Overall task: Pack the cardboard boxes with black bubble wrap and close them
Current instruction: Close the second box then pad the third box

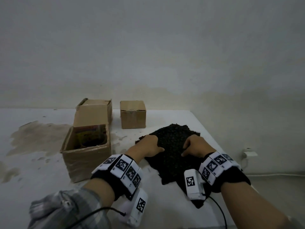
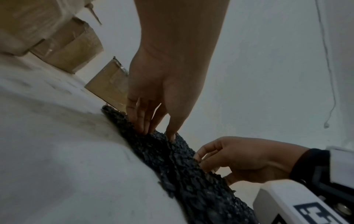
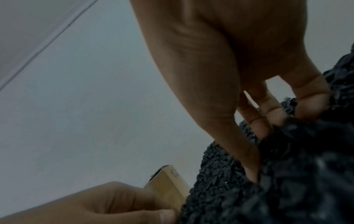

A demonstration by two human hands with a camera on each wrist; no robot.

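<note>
A sheet of black bubble wrap [image 1: 171, 144] lies crumpled on the white table [image 1: 41, 171], right of centre. My left hand [image 1: 151, 144] pinches its left edge between thumb and fingers [image 2: 141, 121]. My right hand [image 1: 193, 146] grips the wrap's right part, with fingers [image 3: 268, 124] and thumb dug into the bubble wrap [image 3: 287, 174]. An open cardboard box [image 1: 85, 156] stands to the left, its flap up, with colourful items inside. A small closed box [image 1: 132, 114] stands behind the wrap. A third box [image 1: 97, 103] sits behind the open one.
A brown stain [image 1: 38, 136] spreads over the table's left side. The table's right edge [image 1: 219, 142] runs close to my right hand. Past it, a white plug and cable [image 1: 249, 153] lie by the wall. The wall stands right behind the boxes.
</note>
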